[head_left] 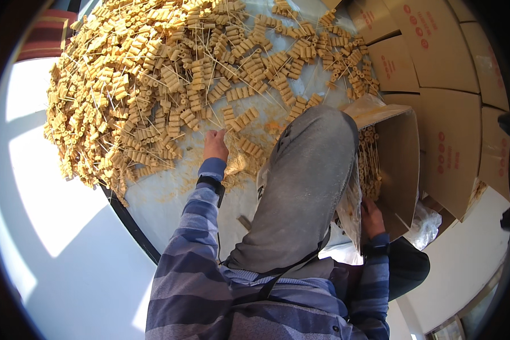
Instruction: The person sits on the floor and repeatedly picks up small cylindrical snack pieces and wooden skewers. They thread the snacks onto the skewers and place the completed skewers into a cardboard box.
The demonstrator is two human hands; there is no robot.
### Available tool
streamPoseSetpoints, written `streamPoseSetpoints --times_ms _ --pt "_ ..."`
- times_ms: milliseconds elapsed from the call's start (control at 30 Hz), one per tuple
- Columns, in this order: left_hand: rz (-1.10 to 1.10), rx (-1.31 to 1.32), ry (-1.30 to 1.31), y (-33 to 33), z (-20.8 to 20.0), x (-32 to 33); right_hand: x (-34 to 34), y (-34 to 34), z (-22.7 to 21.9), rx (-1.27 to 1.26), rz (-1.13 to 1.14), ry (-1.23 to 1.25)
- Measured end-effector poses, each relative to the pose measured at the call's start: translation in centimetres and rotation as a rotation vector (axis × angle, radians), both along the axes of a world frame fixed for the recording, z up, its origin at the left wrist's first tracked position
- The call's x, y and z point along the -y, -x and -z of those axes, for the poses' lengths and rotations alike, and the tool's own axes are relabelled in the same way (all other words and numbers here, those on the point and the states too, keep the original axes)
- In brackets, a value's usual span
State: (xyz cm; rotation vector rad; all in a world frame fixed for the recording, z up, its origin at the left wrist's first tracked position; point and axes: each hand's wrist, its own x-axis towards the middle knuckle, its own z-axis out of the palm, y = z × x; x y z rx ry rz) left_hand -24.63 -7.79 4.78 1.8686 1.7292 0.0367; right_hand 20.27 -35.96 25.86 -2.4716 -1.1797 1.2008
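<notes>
Tan, ridged, tube-like pieces threaded on thin sticks form a big heap of skewers [147,73] on a sheet-covered surface. My left hand [215,145] is at the near edge of the heap, its fingers pinched together at the thin stick of a skewer [229,117]. To the right of my raised knee, an open cardboard box [399,161] lies tilted, with a plastic liner [351,207] at its mouth. Skewers [369,161] lie stacked inside it. My right hand [372,219] is at the box's near end, against the lower skewers; its fingertips are partly hidden.
Large cardboard cartons [445,153] are stacked along the right side. Clear plastic [425,224] bunches beside the open box. Crumbs [241,164] cover the sheet near my left hand. A dark edge [133,226] bounds the surface at left, with pale floor [68,255] beyond.
</notes>
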Motion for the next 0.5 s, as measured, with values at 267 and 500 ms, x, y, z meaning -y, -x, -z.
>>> streamPoseSetpoints --times_ms 267,500 --pt "-0.089 -0.056 0.096 -3.5 -0.6 0.2 0.2 0.2 0.2 0.037 -0.038 -0.026" --pt "-0.073 -0.034 0.148 -4.8 -0.6 -0.3 -0.3 0.9 -0.1 0.009 0.006 -0.005"
